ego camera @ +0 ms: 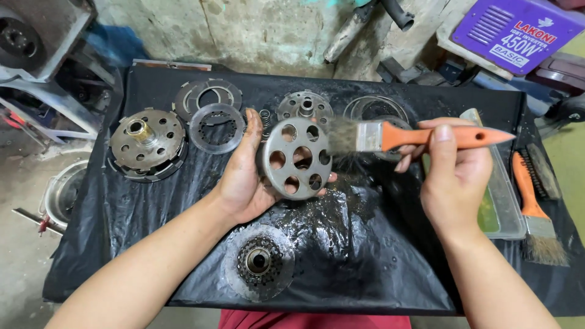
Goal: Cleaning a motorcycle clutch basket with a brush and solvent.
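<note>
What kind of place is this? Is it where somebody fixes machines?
Probably a small repair workshop. A left hand holds a round metal plate with holes, a right hand holds a paintbrush, and greasy machine parts lie on black plastic sheet.

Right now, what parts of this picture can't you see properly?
Head view only:
- Back of the round grey metal plate with holes: the left hand covers it.
- Grip of the orange-handled paintbrush: partly wrapped by the right hand.
- Brush bristles: blurred.
- Clear plastic tray: contents unclear, partly behind that hand.
</note>
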